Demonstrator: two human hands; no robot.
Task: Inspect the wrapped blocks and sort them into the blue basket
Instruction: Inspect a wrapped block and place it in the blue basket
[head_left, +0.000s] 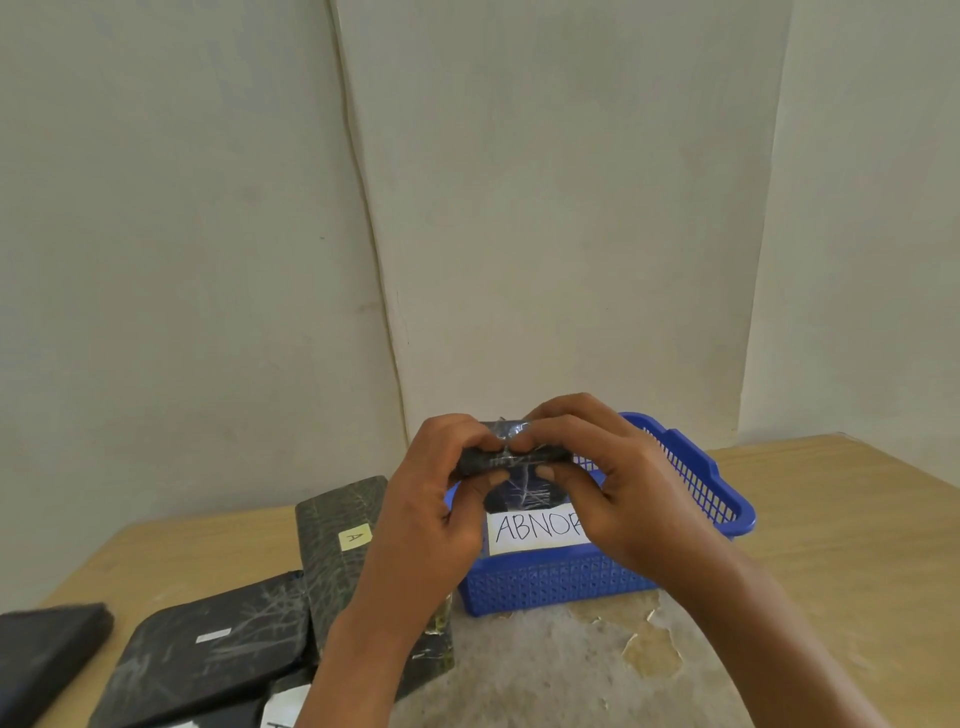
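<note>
The left hand (434, 488) and right hand (605, 467) both pinch one wrapped block (511, 458) edge-on, raised just above the blue basket (696, 483). Turning it slowly between the fingertips should expose every face before lowering it, judging the wrap for tears.

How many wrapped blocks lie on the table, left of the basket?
3 fully visible: left edge, one with white label, long one marked A. Another peeks out at the bottom.
</note>
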